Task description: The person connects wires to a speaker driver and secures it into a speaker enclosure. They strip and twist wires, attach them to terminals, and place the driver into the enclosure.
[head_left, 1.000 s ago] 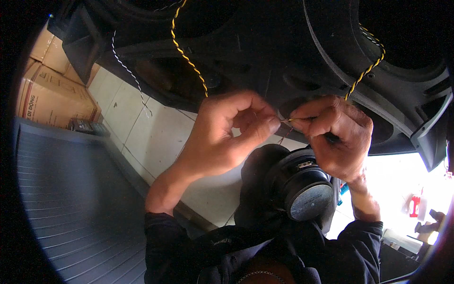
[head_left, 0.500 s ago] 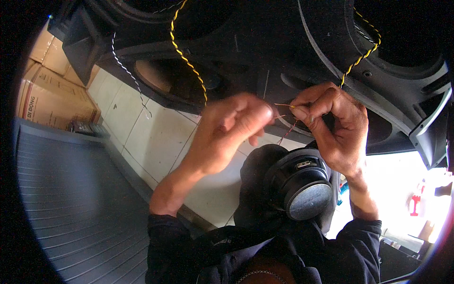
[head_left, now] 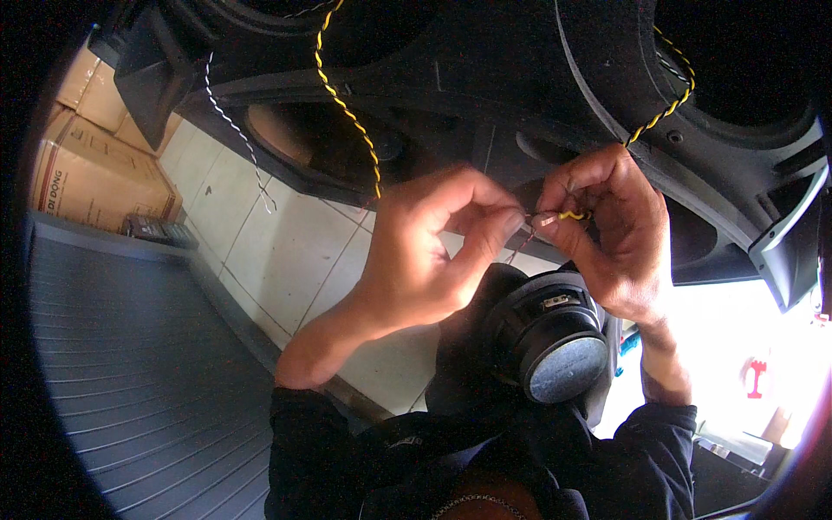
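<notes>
My left hand pinches thumb to forefinger on the thin bare copper end of a wire. Facing it, my right hand is closed on the yellow end of a yellow-and-black twisted wire, which hangs down from an opening in a black plastic housing. The fingertips almost meet, so the exact copper strands in each pinch are partly hidden. Just under the hands, a dark reddish twisted wire runs down toward a round black speaker, which lies magnet side up at my lap with a terminal tab showing.
Another yellow-and-black wire and a white-and-black wire dangle from the housing on the left. Cardboard boxes stand at far left, beside a ribbed grey panel. White tiles cover the floor. A curved grey bracket juts out at right.
My left hand has come in from a blurred motion to a steady pinch near my right fingertips. The yellow wire end now lies bent across my right fingers.
</notes>
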